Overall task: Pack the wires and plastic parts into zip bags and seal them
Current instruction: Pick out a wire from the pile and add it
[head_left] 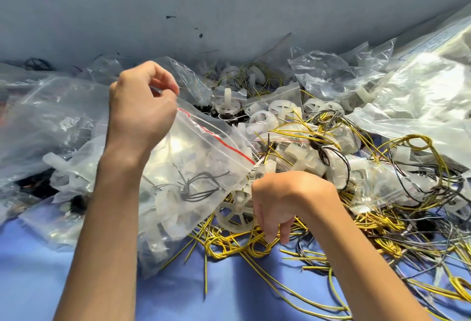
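My left hand [142,106] pinches the upper corner of a clear zip bag [188,172] with a red stripe along its mouth. Inside the bag lie black wires and white plastic wheel parts. My right hand [283,201] is at the bag's lower right corner, fingers curled down onto a bundle of yellow wires [244,244]; whether it also grips the bag's corner I cannot tell. A loose white spoked wheel [235,215] lies just left of that hand.
Filled bags [46,116] pile up at the left, empty and filled bags [382,86] at the right. Loose white plastic parts [275,114] and tangled yellow and black wires [395,218] cover the blue cloth [38,282]. A grey wall [229,2] rises behind.
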Demonstrator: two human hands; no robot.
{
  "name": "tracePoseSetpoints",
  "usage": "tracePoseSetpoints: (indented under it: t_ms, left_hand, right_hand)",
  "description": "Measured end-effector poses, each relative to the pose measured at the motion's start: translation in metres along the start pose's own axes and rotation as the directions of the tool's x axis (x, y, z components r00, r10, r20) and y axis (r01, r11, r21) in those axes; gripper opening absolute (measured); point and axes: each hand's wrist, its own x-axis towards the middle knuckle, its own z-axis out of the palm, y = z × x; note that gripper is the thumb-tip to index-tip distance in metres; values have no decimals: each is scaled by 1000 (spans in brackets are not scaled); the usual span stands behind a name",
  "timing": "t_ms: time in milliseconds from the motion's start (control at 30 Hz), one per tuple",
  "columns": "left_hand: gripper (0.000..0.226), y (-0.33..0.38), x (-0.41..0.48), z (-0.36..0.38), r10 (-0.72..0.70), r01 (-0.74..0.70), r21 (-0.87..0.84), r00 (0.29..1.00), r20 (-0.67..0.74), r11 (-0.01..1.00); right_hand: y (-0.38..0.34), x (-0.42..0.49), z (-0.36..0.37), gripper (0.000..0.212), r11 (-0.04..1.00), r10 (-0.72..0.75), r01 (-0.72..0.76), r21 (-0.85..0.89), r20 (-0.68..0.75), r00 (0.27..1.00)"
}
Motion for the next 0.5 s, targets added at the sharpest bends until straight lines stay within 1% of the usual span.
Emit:
tracePoseSetpoints:
  t_ms: [133, 233, 333, 433, 500]
  left_hand:
    - [19, 2, -2, -1, -12, 12, -1, 1000, 13, 1000]
    - [19, 4, -3, -1, -22, 22, -12, 999, 38, 1000]
    - [19, 5, -4, 0, -26, 25, 13, 996, 84, 1000]
    - [20, 7, -6, 2, -22, 18, 42, 994, 108, 999]
    - [22, 9, -6, 3, -12, 5, 59, 993, 116, 998]
  right_hand:
    - [3, -2, -1, 25, 1000, -17, 16, -5, -4, 1000]
    - [5, -9, -8, 21, 997, -76, 75, -32, -41, 996]
    - [12, -20, -16, 16, 985, -167, 157, -73, -173, 971]
    - [19, -33, -23, 6, 964, -264, 258, -61, -313, 912]
    - [21, -41, -27, 13, 940, -318, 342, -9, -386, 866]
